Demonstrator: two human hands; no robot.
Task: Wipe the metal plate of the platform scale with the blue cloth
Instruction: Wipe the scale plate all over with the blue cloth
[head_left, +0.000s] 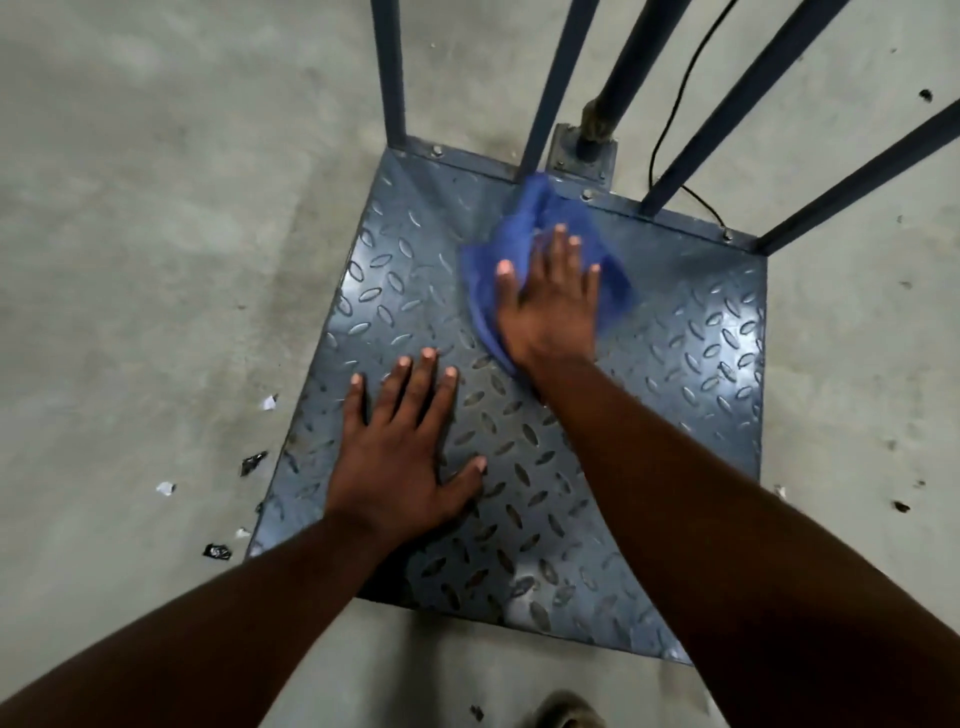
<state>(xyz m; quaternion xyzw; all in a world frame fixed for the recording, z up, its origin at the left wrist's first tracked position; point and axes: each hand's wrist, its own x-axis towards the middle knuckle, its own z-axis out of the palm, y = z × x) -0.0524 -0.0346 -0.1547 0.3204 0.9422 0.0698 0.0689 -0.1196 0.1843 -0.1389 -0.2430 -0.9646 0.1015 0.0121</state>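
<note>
1. Right hand (548, 306) lies flat, fingers straight, pressing the blue cloth (524, 228) onto the far middle of the metal plate (691, 374).
2. Left hand (400, 457) is spread open, palm down on the plate's near left, grasping nothing.
3. Blue upright bars (392, 73) rise along the far edge; paper scraps (166, 488) dot the concrete floor (145, 260).

No readable text, label, brand, number or sign appears anywhere in view. The plate (519, 467) of the scale shows only a raised oval tread pattern, and the cloth (524, 228) is plain blue with no tag or print. The scraps (166, 487) on the floor (156, 260) are too small to show any writing.
</note>
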